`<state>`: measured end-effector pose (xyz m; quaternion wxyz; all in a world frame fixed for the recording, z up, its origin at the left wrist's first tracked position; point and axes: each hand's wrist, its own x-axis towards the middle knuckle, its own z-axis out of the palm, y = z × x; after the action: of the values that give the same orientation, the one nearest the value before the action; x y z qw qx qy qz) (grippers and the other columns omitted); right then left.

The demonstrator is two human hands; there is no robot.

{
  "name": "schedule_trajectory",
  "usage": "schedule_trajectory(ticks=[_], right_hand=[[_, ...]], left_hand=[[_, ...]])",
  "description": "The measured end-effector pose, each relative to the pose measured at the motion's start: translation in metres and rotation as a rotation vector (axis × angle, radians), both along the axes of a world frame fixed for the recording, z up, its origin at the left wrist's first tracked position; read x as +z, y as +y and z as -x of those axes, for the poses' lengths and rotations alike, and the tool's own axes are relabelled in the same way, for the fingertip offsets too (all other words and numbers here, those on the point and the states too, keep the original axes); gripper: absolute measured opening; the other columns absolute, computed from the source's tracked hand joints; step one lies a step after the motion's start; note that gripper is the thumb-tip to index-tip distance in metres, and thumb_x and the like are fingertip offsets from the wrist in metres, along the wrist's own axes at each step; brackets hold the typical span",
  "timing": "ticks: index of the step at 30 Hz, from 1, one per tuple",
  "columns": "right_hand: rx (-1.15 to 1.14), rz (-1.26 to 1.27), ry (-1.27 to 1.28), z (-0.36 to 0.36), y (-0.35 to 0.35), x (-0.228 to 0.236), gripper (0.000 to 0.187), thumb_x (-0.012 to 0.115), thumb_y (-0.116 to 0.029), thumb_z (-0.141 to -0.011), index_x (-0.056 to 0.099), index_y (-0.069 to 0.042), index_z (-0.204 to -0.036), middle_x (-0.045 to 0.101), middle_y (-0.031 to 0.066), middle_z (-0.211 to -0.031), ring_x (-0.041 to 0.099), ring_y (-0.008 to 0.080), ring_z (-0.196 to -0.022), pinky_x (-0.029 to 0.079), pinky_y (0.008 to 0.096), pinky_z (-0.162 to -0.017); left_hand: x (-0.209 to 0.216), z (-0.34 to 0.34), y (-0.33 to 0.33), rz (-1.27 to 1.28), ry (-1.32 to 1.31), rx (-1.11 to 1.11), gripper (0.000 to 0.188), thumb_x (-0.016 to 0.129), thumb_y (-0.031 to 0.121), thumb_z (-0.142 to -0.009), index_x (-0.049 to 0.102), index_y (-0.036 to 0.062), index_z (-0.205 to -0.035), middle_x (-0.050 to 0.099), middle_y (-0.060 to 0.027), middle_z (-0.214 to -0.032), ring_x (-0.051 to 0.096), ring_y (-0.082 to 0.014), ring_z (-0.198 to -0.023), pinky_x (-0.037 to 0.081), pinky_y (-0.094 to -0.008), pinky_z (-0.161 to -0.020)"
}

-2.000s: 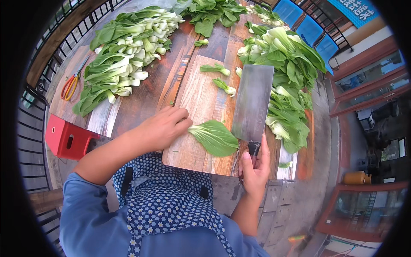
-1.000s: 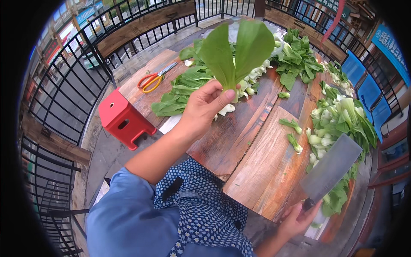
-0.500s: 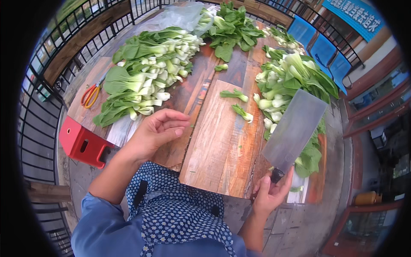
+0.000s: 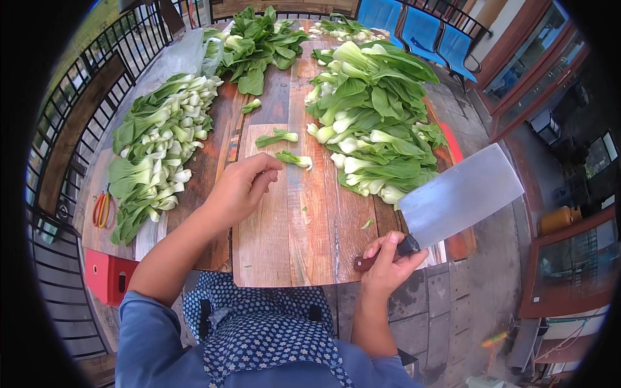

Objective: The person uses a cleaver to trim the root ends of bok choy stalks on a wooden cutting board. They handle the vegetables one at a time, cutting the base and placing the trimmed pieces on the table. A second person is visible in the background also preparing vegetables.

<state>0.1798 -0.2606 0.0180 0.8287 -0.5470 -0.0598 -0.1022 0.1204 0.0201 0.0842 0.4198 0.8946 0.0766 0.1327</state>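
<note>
My right hand (image 4: 386, 266) is closed round the dark handle of a cleaver (image 4: 462, 194). The cleaver's broad blade points out to the right, past the table's edge. Loosely curled, my left hand (image 4: 242, 189) hovers over the left part of a wooden board (image 4: 262, 242), with nothing visible in its fingers. Just beyond its fingertips lies a small bok choy (image 4: 294, 159). A second small bok choy (image 4: 276, 137) is a little farther off, and another small piece (image 4: 251, 105) lies beyond the board. Beside the right hand, a large heap of bok choy (image 4: 369, 123) covers the table's right side.
A long row of bok choy (image 4: 165, 139) lines the left side, with scissors (image 4: 101, 208) beside it. Farther back are a leafy pile (image 4: 262, 45) and a clear plastic bag (image 4: 184, 55). A red stool (image 4: 107, 275) stands at the left; blue chairs (image 4: 420, 33) stand behind.
The view has swung to the right, so the table appears farther left. My right hand has tilted the cleaver from upright toward the right. My left hand's fingers have curled in, near the small bok choy.
</note>
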Motion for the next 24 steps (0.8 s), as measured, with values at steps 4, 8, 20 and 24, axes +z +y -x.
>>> schedule_trajectory(ticks=[4, 8, 20, 24], right_hand=[[0.039, -0.044, 0.038, 0.003, 0.004, 0.003, 0.031, 0.058, -0.001, -0.105, 0.034, -0.006, -0.125, 0.057, 0.0093, -0.096, 0.056, 0.0126, -0.060, 0.051, 0.0276, -0.051], [0.016, 0.047, -0.010, 0.004, 0.005, 0.015, 0.029, 0.058, -0.006, -0.106, 0.033, -0.005, -0.121, 0.058, 0.0088, -0.092, 0.058, 0.0107, -0.059, 0.049, 0.0246, -0.046], [0.074, 0.038, 0.012, 0.000, -0.002, 0.001, 0.032, 0.059, -0.004, -0.106, 0.032, -0.004, -0.124, 0.059, 0.0095, -0.095, 0.058, 0.0116, -0.061, 0.050, 0.0256, -0.050], [0.051, 0.049, 0.006, 0.002, 0.000, 0.005, 0.031, 0.058, -0.005, -0.106, 0.032, -0.004, -0.123, 0.058, 0.0093, -0.094, 0.058, 0.0117, -0.060, 0.049, 0.0260, -0.049]], left_hand=[[-0.012, -0.030, 0.004, -0.262, -0.252, -0.072, 0.026, 0.062, -0.003, -0.097, 0.065, 0.0009, -0.122, 0.065, -0.0172, -0.122, 0.063, -0.0355, -0.116, 0.053, -0.0400, -0.096], [-0.015, -0.062, -0.010, -0.292, -0.244, -0.180, 0.030, 0.066, -0.001, -0.095, 0.066, 0.0018, -0.124, 0.066, -0.0164, -0.122, 0.063, -0.0367, -0.117, 0.052, -0.0420, -0.099], [-0.044, -0.127, -0.064, -0.340, -0.352, -0.155, 0.019, 0.074, 0.003, -0.089, 0.064, 0.0028, -0.105, 0.063, -0.0155, -0.113, 0.063, -0.0394, -0.102, 0.052, -0.0465, -0.090], [-0.020, -0.099, -0.052, -0.262, -0.361, -0.152, 0.016, 0.070, -0.003, -0.090, 0.061, 0.0013, -0.102, 0.063, -0.0155, -0.107, 0.063, -0.0392, -0.100, 0.052, -0.0446, -0.086]])
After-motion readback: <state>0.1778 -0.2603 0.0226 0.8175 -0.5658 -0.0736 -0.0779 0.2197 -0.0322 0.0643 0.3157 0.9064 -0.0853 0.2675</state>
